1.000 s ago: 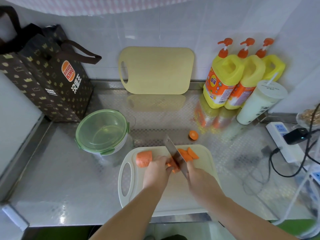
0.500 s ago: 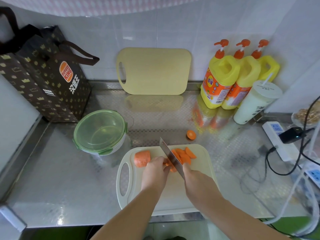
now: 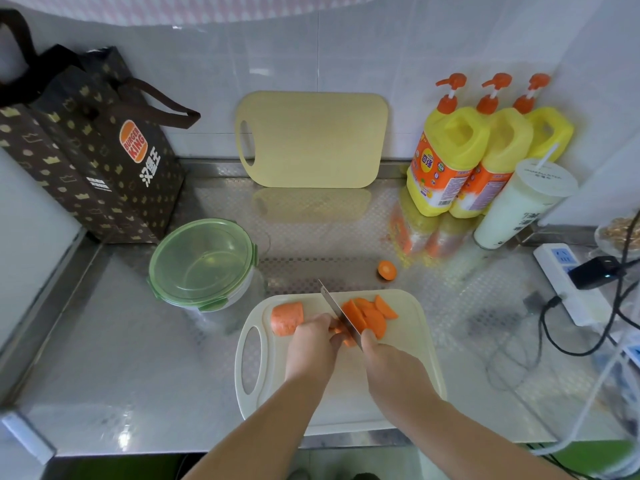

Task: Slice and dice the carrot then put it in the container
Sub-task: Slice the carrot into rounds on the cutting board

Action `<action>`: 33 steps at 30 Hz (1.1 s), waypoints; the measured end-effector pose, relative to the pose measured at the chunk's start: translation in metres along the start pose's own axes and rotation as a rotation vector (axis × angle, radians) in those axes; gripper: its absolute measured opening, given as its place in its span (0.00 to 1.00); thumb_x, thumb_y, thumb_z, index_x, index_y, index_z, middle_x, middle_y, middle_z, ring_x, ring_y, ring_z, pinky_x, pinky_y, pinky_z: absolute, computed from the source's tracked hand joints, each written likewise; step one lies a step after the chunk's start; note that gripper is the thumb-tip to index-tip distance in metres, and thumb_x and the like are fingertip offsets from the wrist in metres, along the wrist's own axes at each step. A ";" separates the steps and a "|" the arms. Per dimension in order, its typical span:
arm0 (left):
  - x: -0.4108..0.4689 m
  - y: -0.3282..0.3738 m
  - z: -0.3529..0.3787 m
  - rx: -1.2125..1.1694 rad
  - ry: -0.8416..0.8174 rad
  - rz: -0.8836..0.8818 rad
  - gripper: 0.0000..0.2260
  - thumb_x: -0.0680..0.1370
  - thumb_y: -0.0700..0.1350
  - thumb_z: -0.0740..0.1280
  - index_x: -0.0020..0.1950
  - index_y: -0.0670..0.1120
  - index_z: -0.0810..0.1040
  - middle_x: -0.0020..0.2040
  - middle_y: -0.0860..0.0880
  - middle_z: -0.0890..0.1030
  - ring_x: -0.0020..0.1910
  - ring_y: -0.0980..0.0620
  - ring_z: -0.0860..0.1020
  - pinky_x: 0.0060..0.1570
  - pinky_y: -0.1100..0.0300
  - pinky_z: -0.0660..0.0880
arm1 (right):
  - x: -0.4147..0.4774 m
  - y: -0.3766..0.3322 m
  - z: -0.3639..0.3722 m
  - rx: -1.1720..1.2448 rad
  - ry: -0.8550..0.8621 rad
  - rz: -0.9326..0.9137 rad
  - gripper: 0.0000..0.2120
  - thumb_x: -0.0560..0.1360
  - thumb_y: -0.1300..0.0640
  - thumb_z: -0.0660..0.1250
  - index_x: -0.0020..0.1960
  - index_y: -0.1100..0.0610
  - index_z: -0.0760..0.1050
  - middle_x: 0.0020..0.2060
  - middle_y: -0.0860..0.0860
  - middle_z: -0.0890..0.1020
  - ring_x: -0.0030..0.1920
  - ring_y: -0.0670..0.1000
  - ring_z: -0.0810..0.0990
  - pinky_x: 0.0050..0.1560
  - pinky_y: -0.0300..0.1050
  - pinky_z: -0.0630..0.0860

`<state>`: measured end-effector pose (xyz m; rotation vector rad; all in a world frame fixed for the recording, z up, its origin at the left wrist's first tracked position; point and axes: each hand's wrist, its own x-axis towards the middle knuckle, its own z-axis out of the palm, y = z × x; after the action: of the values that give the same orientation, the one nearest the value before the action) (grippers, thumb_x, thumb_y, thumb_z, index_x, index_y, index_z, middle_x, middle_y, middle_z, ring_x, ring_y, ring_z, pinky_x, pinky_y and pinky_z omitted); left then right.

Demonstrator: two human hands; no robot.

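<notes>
Head view: the carrot piece (image 3: 341,336) being cut lies at the far middle of the white cutting board (image 3: 415,358), pinned under the curled fingers of the left hand (image 3: 313,344). A fan of slices (image 3: 367,315) lies just right of it, and 1 thick uncut chunk (image 3: 286,318) sits near the board's far left corner. The right hand (image 3: 388,362) grips the knife (image 3: 337,311), whose blade stands edge-down between the fingers and the slices. A cut-off end (image 3: 387,270) lies on the counter (image 3: 138,358) just beyond the board's far edge. The green-lidded container (image 3: 202,263) stands off the board's far left corner, apart from it.

Slicing looks like the step in hand — dicing and transfer remain. To do it well, I'd judge: fingertips tucked behind the knuckles, blade flat against them, thin even strokes straight down — and the left hand backing off as the piece shortens.
</notes>
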<state>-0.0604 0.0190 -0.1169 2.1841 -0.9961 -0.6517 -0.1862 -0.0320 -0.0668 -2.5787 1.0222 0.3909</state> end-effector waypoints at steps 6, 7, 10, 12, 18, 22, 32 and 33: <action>0.000 0.000 0.000 0.022 0.000 0.005 0.03 0.76 0.41 0.67 0.48 0.46 0.80 0.48 0.52 0.81 0.47 0.53 0.79 0.48 0.60 0.75 | 0.007 0.000 0.007 -0.001 -0.036 -0.016 0.13 0.80 0.61 0.51 0.65 0.56 0.59 0.31 0.46 0.65 0.35 0.51 0.71 0.27 0.41 0.60; -0.001 0.001 -0.001 0.012 0.001 0.006 0.03 0.76 0.41 0.67 0.47 0.47 0.80 0.47 0.52 0.81 0.47 0.53 0.79 0.48 0.61 0.75 | 0.006 0.003 0.005 0.028 -0.037 -0.007 0.13 0.80 0.61 0.51 0.64 0.56 0.60 0.32 0.46 0.66 0.35 0.51 0.72 0.27 0.42 0.60; -0.004 0.003 -0.003 -0.020 -0.011 0.005 0.04 0.76 0.40 0.67 0.44 0.49 0.80 0.45 0.54 0.81 0.45 0.55 0.78 0.46 0.62 0.73 | 0.003 0.010 0.000 0.116 0.008 0.030 0.13 0.80 0.62 0.51 0.63 0.55 0.61 0.33 0.47 0.69 0.36 0.52 0.74 0.34 0.43 0.65; -0.005 0.004 -0.004 -0.026 -0.006 0.009 0.05 0.75 0.40 0.68 0.43 0.50 0.79 0.45 0.54 0.80 0.45 0.55 0.77 0.44 0.63 0.72 | -0.002 0.013 -0.004 0.130 0.059 0.034 0.12 0.80 0.62 0.51 0.63 0.55 0.62 0.31 0.46 0.68 0.35 0.52 0.73 0.32 0.42 0.64; -0.008 0.006 -0.005 -0.070 -0.010 -0.004 0.15 0.75 0.37 0.66 0.36 0.57 0.74 0.38 0.58 0.80 0.42 0.59 0.78 0.41 0.69 0.71 | -0.015 0.007 -0.015 0.029 0.092 -0.020 0.12 0.78 0.64 0.53 0.61 0.54 0.62 0.33 0.47 0.69 0.34 0.52 0.71 0.32 0.42 0.63; -0.006 0.003 -0.001 -0.065 0.002 -0.016 0.06 0.75 0.39 0.66 0.42 0.50 0.79 0.42 0.55 0.82 0.43 0.57 0.78 0.41 0.67 0.71 | -0.016 0.003 -0.015 0.026 0.075 -0.016 0.12 0.78 0.66 0.53 0.60 0.55 0.62 0.36 0.48 0.72 0.35 0.52 0.72 0.34 0.42 0.65; -0.004 -0.001 0.002 -0.060 0.030 -0.026 0.04 0.75 0.40 0.68 0.45 0.48 0.81 0.44 0.53 0.82 0.44 0.56 0.79 0.46 0.63 0.75 | -0.010 0.001 -0.010 -0.025 0.019 -0.010 0.14 0.77 0.66 0.53 0.61 0.56 0.62 0.30 0.46 0.65 0.36 0.53 0.71 0.36 0.44 0.65; -0.004 -0.001 0.002 -0.058 0.031 -0.030 0.04 0.76 0.41 0.68 0.45 0.48 0.81 0.45 0.53 0.82 0.44 0.56 0.79 0.46 0.62 0.75 | -0.009 0.001 -0.009 -0.032 0.012 -0.010 0.14 0.77 0.66 0.53 0.61 0.56 0.62 0.30 0.46 0.65 0.36 0.53 0.71 0.36 0.44 0.65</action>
<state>-0.0640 0.0219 -0.1185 2.1550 -0.9195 -0.6511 -0.1919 -0.0307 -0.0552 -2.6161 1.0152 0.3929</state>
